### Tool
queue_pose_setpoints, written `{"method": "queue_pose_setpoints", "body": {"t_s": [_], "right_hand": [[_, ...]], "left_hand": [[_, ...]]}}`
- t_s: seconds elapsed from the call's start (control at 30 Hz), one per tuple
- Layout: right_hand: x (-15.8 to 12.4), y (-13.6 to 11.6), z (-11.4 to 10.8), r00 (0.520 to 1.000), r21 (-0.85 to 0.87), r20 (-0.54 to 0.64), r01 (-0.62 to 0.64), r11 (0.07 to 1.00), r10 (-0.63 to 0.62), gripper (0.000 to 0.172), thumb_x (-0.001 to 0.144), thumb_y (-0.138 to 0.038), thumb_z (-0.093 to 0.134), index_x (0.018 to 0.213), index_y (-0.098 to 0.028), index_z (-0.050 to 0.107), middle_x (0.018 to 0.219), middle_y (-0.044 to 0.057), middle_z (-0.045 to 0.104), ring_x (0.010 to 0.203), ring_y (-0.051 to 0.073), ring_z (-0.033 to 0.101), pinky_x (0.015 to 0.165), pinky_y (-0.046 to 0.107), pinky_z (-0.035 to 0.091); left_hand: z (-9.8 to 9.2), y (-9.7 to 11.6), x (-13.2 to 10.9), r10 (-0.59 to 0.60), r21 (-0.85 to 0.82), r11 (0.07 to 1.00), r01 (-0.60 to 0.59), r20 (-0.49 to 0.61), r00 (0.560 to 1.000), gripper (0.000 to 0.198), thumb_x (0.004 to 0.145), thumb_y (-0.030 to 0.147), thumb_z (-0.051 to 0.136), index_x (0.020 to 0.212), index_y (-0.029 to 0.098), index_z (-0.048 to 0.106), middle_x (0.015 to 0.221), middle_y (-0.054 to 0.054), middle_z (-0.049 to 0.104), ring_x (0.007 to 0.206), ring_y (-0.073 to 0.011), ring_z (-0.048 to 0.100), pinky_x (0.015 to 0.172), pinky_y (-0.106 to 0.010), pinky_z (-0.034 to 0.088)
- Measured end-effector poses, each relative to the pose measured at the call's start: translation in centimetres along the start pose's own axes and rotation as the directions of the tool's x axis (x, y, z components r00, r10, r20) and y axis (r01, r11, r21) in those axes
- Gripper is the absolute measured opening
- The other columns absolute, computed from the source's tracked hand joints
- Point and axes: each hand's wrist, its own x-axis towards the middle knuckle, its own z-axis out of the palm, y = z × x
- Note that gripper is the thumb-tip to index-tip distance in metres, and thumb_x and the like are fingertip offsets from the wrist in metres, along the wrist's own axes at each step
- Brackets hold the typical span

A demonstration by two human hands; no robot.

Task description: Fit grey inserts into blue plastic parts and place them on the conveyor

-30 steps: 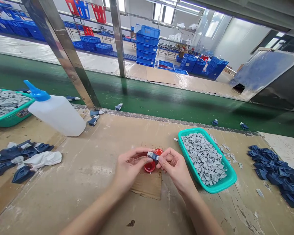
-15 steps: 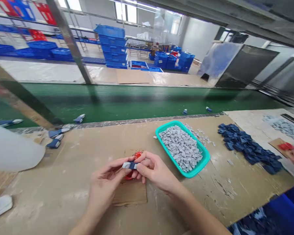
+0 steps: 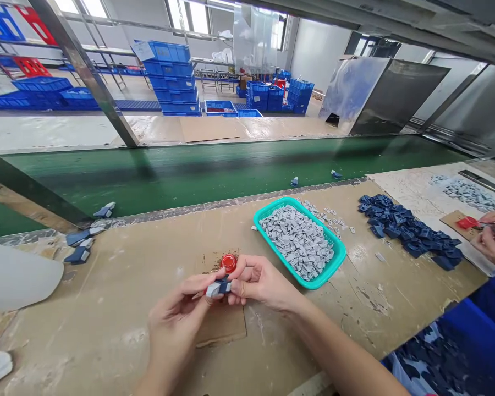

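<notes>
- Since the earlier frame the view has been swung slightly rightward, and both grips have been drawn a little nearer the body, leaving more of the red dish (image 3: 228, 263) uncovered just beyond the fingers.
- A small blue-and-grey piece (image 3: 223, 286) is held between the two grips, raised above the bench (image 3: 119, 308), its pale end turned leftward.
- Its pale end is pinched between thumb and fingers by the left grip (image 3: 179, 311); its opposite end is pinched by the right grip (image 3: 264, 286).
- Beneath the grips a cardboard scrap (image 3: 225, 327) is seen; to their right a green basket (image 3: 340, 250) is filled with grey bits (image 3: 297, 242), and farther right dark blue pieces (image 3: 408, 225) are heaped.
- The piece is judged light and fairly stiff, unlikely to be crushed, though its small surfaces could slip if wetted.
- It is best taken by its two ends with fingertips, the middle being left free.
</notes>
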Motion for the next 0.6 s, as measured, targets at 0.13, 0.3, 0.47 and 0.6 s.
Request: {"method": "queue_pose_setpoints", "body": {"t_s": [0.13, 0.3, 0.47, 0.6], "right_hand": [[-0.3, -0.2, 0.0, 1.000, -0.036, -0.001, 0.008, 0.999, -0.008, 0.034, 0.071, -0.047, 0.070, 0.078, -0.019, 0.052, 0.064, -0.001, 0.065, 0.057, 0.010, 0.060, 0.055, 0.020, 0.044], [-0.6, -0.5, 1.2, 0.997, -0.099, -0.043, 0.056, 0.993, -0.060, 0.031, 0.076, -0.047, 0.065, 0.080, -0.019, 0.052, 0.067, -0.001, 0.064, 0.060, 0.012, 0.062, 0.055, 0.022, 0.046], [-1.5, -2.8, 0.4, 0.986, -0.458, -0.027, 0.133, 0.879, -0.163, 0.023, 0.087, -0.041, 0.053, 0.090, -0.020, 0.062, 0.084, 0.003, 0.069, 0.077, 0.016, 0.065, 0.067, 0.026, 0.049], [-3.1, -5.3, -4.3, 0.806, -0.869, -0.364, -0.113, 0.481, -0.468, 0.020, 0.082, -0.037, 0.060, 0.094, -0.023, 0.067, 0.096, 0.004, 0.069, 0.090, 0.021, 0.061, 0.077, 0.033, 0.045]], "left_hand": [[0.2, 0.3, -0.1, -0.040, -0.042, 0.998, 0.040, -0.005, 0.999, 0.022, 0.072, 0.010, 0.069, 0.085, 0.029, 0.071, 0.094, 0.000, 0.072, 0.090, -0.0188, 0.068, 0.075, -0.027, 0.059], [0.6, 0.6, -0.2, -0.163, -0.116, 0.980, 0.162, 0.002, 0.987, 0.040, 0.069, 0.015, 0.073, 0.105, 0.029, 0.064, 0.106, -0.003, 0.070, 0.100, -0.0221, 0.065, 0.086, -0.034, 0.056], [1.1, 1.1, 0.0, -0.253, -0.093, 0.963, 0.251, -0.003, 0.968, 0.042, 0.076, 0.028, 0.068, 0.116, 0.027, 0.056, 0.110, -0.006, 0.068, 0.103, -0.0224, 0.063, 0.088, -0.033, 0.053], [-0.5, 0.6, 1.6, -0.198, 0.112, 0.968, 0.224, -0.206, 0.958, 0.055, 0.082, 0.039, 0.058, 0.134, 0.027, 0.043, 0.117, -0.007, 0.063, 0.113, -0.0232, 0.056, 0.101, -0.040, 0.041]]}}
